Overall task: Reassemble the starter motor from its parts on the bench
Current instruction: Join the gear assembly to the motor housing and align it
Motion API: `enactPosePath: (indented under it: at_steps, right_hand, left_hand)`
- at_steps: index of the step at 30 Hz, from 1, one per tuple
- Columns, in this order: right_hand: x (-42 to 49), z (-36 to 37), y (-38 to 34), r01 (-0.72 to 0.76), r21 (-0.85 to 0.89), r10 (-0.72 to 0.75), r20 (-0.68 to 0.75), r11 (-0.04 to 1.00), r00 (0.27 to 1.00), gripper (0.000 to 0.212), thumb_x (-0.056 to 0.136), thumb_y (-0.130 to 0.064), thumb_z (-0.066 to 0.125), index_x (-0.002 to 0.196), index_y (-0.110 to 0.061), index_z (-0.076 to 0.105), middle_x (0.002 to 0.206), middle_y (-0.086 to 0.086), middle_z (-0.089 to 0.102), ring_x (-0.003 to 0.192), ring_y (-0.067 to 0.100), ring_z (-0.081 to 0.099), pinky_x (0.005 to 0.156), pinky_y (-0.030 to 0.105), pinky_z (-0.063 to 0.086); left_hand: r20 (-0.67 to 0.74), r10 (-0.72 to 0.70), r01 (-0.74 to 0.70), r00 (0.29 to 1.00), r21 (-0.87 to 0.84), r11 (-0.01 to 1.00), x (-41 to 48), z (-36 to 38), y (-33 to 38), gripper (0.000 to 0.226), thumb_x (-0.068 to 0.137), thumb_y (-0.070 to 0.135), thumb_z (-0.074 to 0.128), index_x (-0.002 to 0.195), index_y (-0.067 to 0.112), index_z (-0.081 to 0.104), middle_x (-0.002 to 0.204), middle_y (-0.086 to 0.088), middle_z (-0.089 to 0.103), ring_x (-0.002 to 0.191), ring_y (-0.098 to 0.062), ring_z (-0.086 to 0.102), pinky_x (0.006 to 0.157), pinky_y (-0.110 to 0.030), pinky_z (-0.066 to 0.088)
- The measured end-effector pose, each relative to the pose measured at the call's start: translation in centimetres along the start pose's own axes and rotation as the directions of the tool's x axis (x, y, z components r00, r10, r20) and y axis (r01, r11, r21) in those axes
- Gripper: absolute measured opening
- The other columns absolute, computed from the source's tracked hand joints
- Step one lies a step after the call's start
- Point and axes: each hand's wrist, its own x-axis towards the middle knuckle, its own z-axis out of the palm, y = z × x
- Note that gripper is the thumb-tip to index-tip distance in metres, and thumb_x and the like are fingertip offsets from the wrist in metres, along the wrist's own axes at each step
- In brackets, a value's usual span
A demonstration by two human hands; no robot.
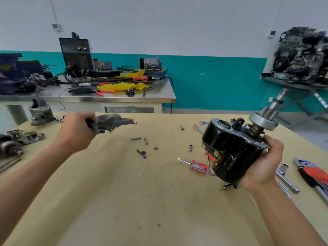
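My right hand [264, 160] grips the black starter motor body [232, 148] and holds it tilted above the bench's right side. Its pinion gear and shaft [269, 114] stick up and to the right. My left hand [78, 130] grips a dark grey cast housing piece [113, 122] over the far left of the bench. Loose on the bench's middle lie small bolts [141, 153], a pin [135, 138] and a washer [156, 148]. A grey nose housing [40, 112] stands at the far left edge.
A red-handled screwdriver [197, 166], a small socket [190, 148], socket wrenches [285, 178] and a red hex key set [316, 176] lie to the right. More motor parts [16, 141] sit at the left edge. Behind stands a steel table [106, 98] with a welder and tools.
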Motion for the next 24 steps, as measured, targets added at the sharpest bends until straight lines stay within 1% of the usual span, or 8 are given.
enactPosePath:
  at_steps: [2, 6, 8, 12, 14, 17, 21, 24]
  right_hand:
    - [-0.1, 0.1, 0.1, -0.002, 0.005, 0.002, 0.016, 1.0, 1.0, 0.055, 0.09, -0.045, 0.027, 0.086, -0.021, 0.077, 0.081, -0.001, 0.072, 0.072, 0.017, 0.069, 0.06, 0.026, 0.055]
    - [-0.2, 0.0, 0.2, -0.008, -0.035, 0.009, 0.026, 0.999, 1.0, 0.057, 0.09, -0.048, 0.027, 0.086, -0.022, 0.078, 0.08, -0.001, 0.073, 0.071, 0.017, 0.069, 0.059, 0.027, 0.056]
    - [-0.1, -0.1, -0.1, -0.005, -0.044, 0.006, 0.024, 0.999, 1.0, 0.056, 0.089, -0.047, 0.028, 0.085, -0.021, 0.078, 0.079, -0.001, 0.072, 0.069, 0.017, 0.069, 0.059, 0.027, 0.056]
    - [0.1, -0.5, -1.6, 0.033, -0.101, -0.033, 0.005, 0.994, 0.999, 0.056, 0.091, -0.045, 0.026, 0.085, -0.022, 0.077, 0.081, -0.001, 0.072, 0.071, 0.017, 0.068, 0.061, 0.026, 0.055]
    - [0.1, -0.5, -2.6, 0.05, -0.128, -0.054, -0.033, 0.991, 0.998, 0.054, 0.09, -0.047, 0.027, 0.091, -0.021, 0.075, 0.085, 0.002, 0.07, 0.075, 0.021, 0.066, 0.065, 0.029, 0.053]
    - [0.0, -0.7, -4.0, 0.063, -0.119, -0.074, -0.088, 0.991, 0.993, 0.05, 0.089, -0.05, 0.031, 0.09, -0.021, 0.072, 0.085, 0.002, 0.068, 0.074, 0.022, 0.063, 0.065, 0.029, 0.05]
    - [-0.1, -1.3, -5.6, 0.098, -0.112, -0.113, -0.129, 0.989, 0.985, 0.048, 0.089, -0.051, 0.031, 0.082, -0.021, 0.068, 0.078, 0.001, 0.064, 0.068, 0.02, 0.061, 0.06, 0.026, 0.048]
    - [0.0, -1.9, -6.1, 0.072, -0.152, -0.101, -0.193, 0.986, 0.976, 0.05, 0.084, -0.056, 0.034, 0.095, -0.015, 0.06, 0.091, 0.013, 0.056, 0.079, 0.025, 0.054, 0.067, 0.035, 0.045]
  left_hand:
    - [-0.01, -0.051, 0.05, 0.999, -0.041, 0.998, -1.8, 0.1, -1.5, 0.039, 0.077, -0.021, 0.065, 0.059, 0.013, 0.056, 0.062, -0.004, 0.062, 0.057, 0.001, 0.06, 0.047, -0.005, 0.045]
    - [-0.007, -0.088, 0.087, 0.996, -0.094, 0.992, -3.9, 0.7, -3.1, 0.045, 0.074, -0.024, 0.067, 0.057, 0.016, 0.055, 0.066, -0.009, 0.067, 0.056, -0.001, 0.067, 0.054, -0.032, 0.053]
    - [-0.009, -0.079, 0.078, 0.997, -0.078, 0.994, -4.5, 1.2, -3.1, 0.045, 0.073, -0.023, 0.066, 0.057, 0.017, 0.054, 0.064, -0.004, 0.066, 0.059, -0.014, 0.066, 0.053, -0.022, 0.051]
    - [-0.009, -0.035, 0.034, 0.999, -0.061, 0.998, -5.4, 1.9, -2.0, 0.037, 0.07, -0.025, 0.065, 0.058, 0.009, 0.056, 0.057, 0.009, 0.057, 0.054, 0.001, 0.055, 0.051, -0.001, 0.036]
    - [0.008, -0.022, 0.023, 1.0, -0.065, 0.998, -5.9, 2.3, -2.0, 0.035, 0.07, -0.023, 0.067, 0.059, 0.009, 0.059, 0.056, 0.012, 0.059, 0.054, 0.001, 0.06, 0.051, -0.003, 0.039]
    - [0.073, -0.094, 0.093, 0.993, 0.011, 0.996, -6.5, 2.9, -3.3, 0.041, 0.071, -0.013, 0.075, 0.059, 0.023, 0.058, 0.061, 0.001, 0.063, 0.061, -0.022, 0.06, 0.057, -0.027, 0.049]
    - [0.134, -0.058, 0.05, 0.989, 0.062, 0.997, -6.6, 3.0, -4.1, 0.057, 0.06, -0.01, 0.087, 0.074, 0.038, 0.06, 0.073, 0.001, 0.065, 0.068, -0.026, 0.061, 0.065, -0.017, 0.047]
    - [0.097, 0.041, -0.041, 0.995, 0.001, 0.999, -6.5, 3.1, -3.3, 0.061, 0.056, -0.016, 0.087, 0.071, 0.034, 0.056, 0.099, 0.005, 0.055, 0.084, -0.033, 0.063, 0.08, -0.028, 0.052]
